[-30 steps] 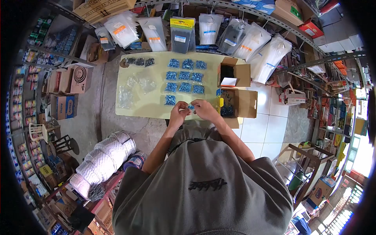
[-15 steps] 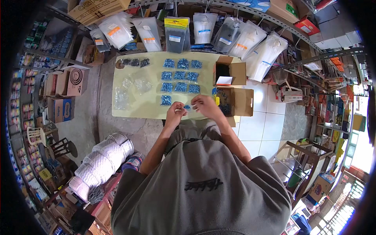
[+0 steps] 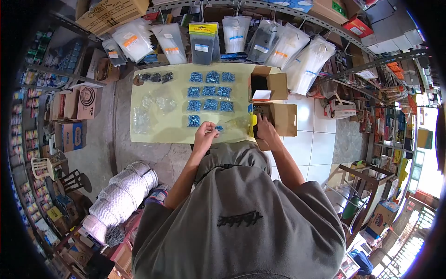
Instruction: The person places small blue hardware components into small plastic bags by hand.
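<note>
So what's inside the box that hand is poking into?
Dark stuff shows in the open box, too small to name. The right hand covers whatever is under it.

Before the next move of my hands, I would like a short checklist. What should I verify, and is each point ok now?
1. Left hand holds the small blue bundle: ok, at its fingers.
2. Nearer box is open: ok, a flap lies folded out.
3. Right hand is at this box: ok, fingers inside.
4. Right fingers have a piece: cannot tell, hidden.
5. Filled blue bags make full rows: not ok, the nearest row has only one.
6. Clear bags are neatly stacked: not ok, loosely spread.
</note>
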`<state>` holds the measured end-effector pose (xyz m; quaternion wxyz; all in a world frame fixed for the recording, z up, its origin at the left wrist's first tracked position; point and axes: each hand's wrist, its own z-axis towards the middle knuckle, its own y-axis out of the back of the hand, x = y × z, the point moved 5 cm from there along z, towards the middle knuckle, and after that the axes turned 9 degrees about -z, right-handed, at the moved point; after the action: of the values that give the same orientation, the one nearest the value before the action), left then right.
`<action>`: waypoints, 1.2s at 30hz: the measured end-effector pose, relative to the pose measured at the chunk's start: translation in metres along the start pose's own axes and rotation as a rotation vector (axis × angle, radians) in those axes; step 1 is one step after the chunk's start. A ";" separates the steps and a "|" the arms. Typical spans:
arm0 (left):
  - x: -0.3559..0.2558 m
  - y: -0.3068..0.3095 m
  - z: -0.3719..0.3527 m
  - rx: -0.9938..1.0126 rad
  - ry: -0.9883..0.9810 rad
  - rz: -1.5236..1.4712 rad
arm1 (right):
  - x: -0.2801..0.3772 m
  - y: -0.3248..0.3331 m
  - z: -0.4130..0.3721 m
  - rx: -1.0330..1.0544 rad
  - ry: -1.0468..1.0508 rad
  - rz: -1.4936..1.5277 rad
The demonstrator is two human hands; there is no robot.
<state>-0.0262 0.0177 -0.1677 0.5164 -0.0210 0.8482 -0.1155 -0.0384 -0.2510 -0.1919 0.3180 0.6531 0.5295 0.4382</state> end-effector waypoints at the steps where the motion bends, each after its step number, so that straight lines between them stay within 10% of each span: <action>1: 0.000 0.000 0.000 -0.004 -0.004 0.001 | 0.001 0.002 0.001 -0.006 -0.014 -0.004; 24: -0.007 0.002 -0.012 -0.050 -0.032 0.221 | -0.020 -0.024 0.031 -0.238 0.029 0.210; 28: -0.003 0.006 -0.012 -0.062 -0.027 0.201 | -0.016 0.008 0.015 -0.554 -0.189 0.538; 30: 0.000 0.005 -0.012 -0.064 -0.035 0.147 | -0.018 -0.004 0.011 -0.353 -0.382 1.453; 36: 0.004 0.005 -0.010 -0.037 -0.018 0.158 | 0.005 0.016 -0.012 -0.121 -0.346 2.217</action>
<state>-0.0365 0.0237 -0.1675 0.5309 0.0355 0.8447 -0.0583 -0.0425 -0.2501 -0.1713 -0.1472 0.7989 -0.4171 0.4075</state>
